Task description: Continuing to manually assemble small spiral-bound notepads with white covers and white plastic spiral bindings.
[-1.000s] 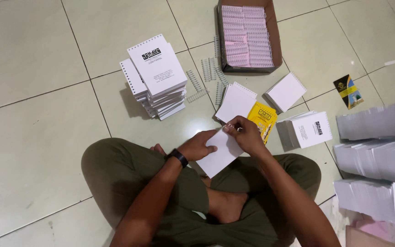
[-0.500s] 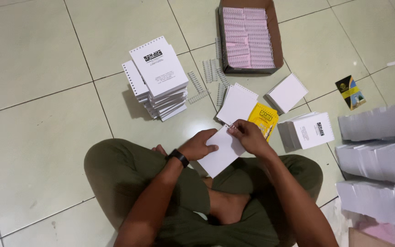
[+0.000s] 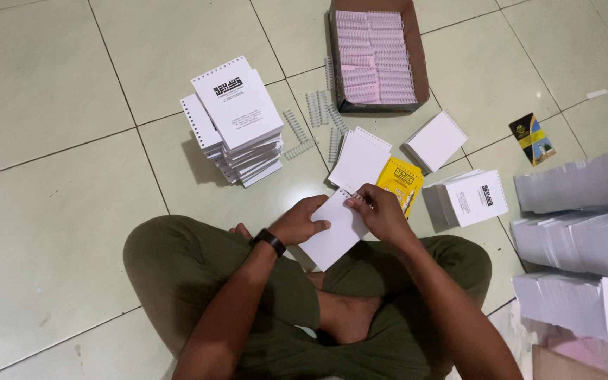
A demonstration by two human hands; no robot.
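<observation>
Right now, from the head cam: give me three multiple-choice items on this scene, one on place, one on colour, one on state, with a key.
1. Where is the stack of bound notepads?
A. on the floor tiles
B. in the box
C. on the lap

2. What colour are the wire combs in the cardboard box?
A. yellow
B. pink
C. black

3. What holds the white pad?
A. nothing
B. one hand
C. both hands

Key: 1 A, it stands on tiles; 2 B, pink rows fill the box; 3 C, left hand and right hand both grip it.

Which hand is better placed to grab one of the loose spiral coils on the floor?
Probably the right hand: it is nearer the coils, while the left hand steadies the white pad.
</observation>
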